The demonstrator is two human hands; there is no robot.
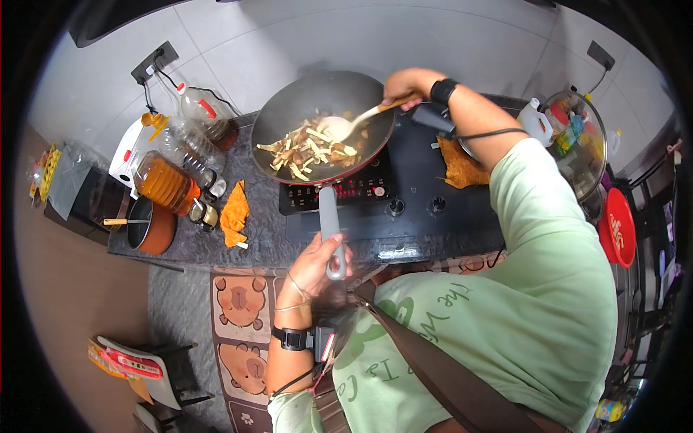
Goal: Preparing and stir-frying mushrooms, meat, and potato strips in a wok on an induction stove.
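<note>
A large dark wok [303,89] with a red outside sits on the cooktop's black panel. Pale cut strips mixed with browned pieces [314,151] lie in its middle. My left hand [319,262] is closed round the wok's grey handle [329,214], near its looped end. My right hand [403,89] grips the wooden handle of a ladle [338,128], above the wok's right rim. The ladle's pale bowl rests among the food, and part of the food is hidden behind it.
Left on the counter are an oil bottle [162,181], clear plastic bottles [184,143], small jars [204,215], a brown pot [154,235] and an orange cloth [235,216]. Another orange cloth [460,165], a glass lid [587,162] and a red basin [617,227] are at the right.
</note>
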